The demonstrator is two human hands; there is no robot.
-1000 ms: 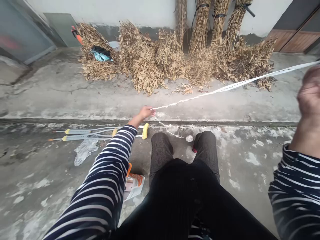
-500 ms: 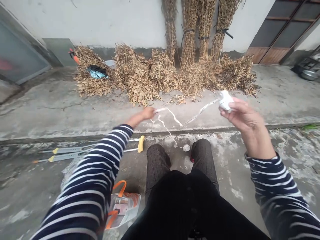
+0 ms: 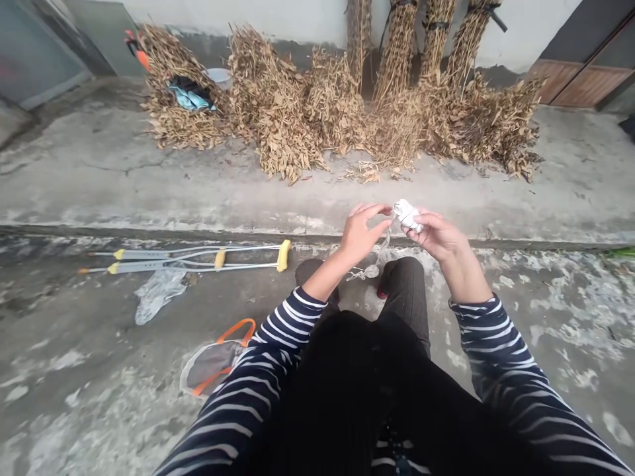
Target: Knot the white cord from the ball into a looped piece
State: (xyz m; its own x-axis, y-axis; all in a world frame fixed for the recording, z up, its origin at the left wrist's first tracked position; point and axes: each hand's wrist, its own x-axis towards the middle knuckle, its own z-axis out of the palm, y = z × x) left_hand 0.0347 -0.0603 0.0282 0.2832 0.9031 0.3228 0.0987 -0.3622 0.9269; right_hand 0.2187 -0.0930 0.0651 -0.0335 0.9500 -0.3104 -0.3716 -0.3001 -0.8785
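A white roll (image 3: 407, 215) of strip material is in the air, in front of the person's knees and in front of the edge of a concrete step (image 3: 238, 211). The right hand (image 3: 439, 235) grasps this roll between its thumb and its fingers, at the side nearer to that hand. The left hand (image 3: 364, 231) is at the other side of the roll, with thumb and fingers curved and a gap between them; their tips come very close to the roll, but whether they pinch the strip I cannot tell. A pale strand (image 3: 385, 242) hangs down below the roll, between the two hands. On the ground between the feet there lies a small whitish ball (image 3: 372, 271), with some loose cord beside it. Both arms wear striped sleeves (image 3: 282, 330), and the trousers (image 3: 404, 297) are dark grey. To the left, a pair of crutches (image 3: 283, 256) with yellow pads lies along the step, a clear plastic bag (image 3: 157, 297) just beside them. Nearer to the person stands a bag with orange handles (image 3: 211, 363), partly hidden by the left sleeve. Upon the step, along the wall, dried plants (image 3: 282, 112) are heaped, and tied bundles (image 3: 395, 56) lean behind them.
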